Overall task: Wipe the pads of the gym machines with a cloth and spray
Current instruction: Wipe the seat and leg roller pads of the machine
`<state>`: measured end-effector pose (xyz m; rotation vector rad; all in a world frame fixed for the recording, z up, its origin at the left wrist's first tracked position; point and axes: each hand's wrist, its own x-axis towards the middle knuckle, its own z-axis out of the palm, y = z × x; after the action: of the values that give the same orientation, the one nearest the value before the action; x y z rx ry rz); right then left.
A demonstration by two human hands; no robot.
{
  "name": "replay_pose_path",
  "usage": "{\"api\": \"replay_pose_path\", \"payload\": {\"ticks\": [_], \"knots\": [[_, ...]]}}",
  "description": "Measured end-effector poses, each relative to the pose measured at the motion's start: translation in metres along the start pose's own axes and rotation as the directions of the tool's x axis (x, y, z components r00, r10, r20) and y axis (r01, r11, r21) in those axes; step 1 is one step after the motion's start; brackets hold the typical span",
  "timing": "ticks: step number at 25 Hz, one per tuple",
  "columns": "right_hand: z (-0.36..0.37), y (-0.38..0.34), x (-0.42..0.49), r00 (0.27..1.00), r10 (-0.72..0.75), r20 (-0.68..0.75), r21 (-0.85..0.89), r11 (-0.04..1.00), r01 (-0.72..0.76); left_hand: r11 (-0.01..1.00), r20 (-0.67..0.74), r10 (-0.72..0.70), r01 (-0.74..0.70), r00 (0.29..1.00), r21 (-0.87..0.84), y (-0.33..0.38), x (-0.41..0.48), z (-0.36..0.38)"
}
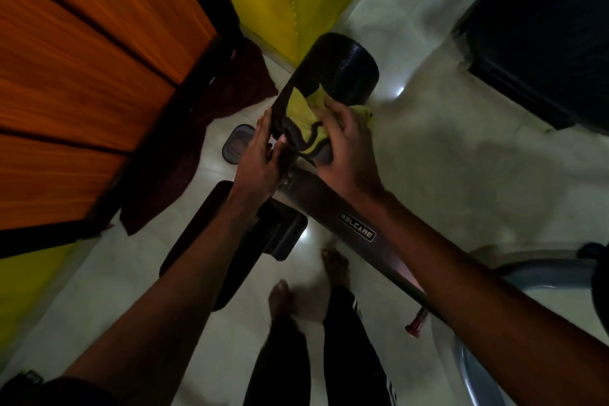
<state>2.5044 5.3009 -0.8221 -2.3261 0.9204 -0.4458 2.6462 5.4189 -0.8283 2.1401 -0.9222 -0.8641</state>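
A yellow-green cloth (301, 115) is pressed against the dark frame of a gym machine (329, 204), just below a black foam roller pad (349, 69). My right hand (346, 148) grips the cloth, wrapped over the bar's end. On the left side of the same bar my left hand (260, 155) clasps the frame with its fingers curled round it. The machine's tube bears a "WELCARE" label (357, 230) and runs toward the lower right. No spray bottle is in view.
A black flat pad (211, 234) of the machine sits below my left forearm. A small grey lidded container (235, 145) lies on the pale tiled floor. Dark maroon cloth (204, 128) lies beside an orange door (82, 76). My bare feet (309, 283) stand under the bar.
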Motion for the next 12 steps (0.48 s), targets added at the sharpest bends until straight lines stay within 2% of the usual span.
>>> {"api": "replay_pose_path", "payload": {"ticks": [4,9,10,12], "knots": [[-0.012,0.006,0.027,0.990,0.126,-0.058,0.022,0.992,-0.125,0.999,-0.021,-0.037,0.037,0.999,0.009,0.010,-0.004,0.001],[-0.011,-0.002,0.046,0.914,0.352,-0.202,0.157,0.933,-0.325,0.997,-0.001,-0.029,0.029,1.000,-0.066,0.003,-0.001,0.001],[-0.007,-0.008,0.042,0.903,0.373,-0.213,0.176,0.924,-0.340,0.997,-0.005,-0.041,0.041,0.999,-0.069,0.005,-0.001,0.002],[0.002,-0.027,0.023,0.927,0.322,-0.193,0.108,0.946,-0.307,0.995,-0.001,-0.056,0.056,0.998,-0.081,0.003,0.002,0.003]]}}
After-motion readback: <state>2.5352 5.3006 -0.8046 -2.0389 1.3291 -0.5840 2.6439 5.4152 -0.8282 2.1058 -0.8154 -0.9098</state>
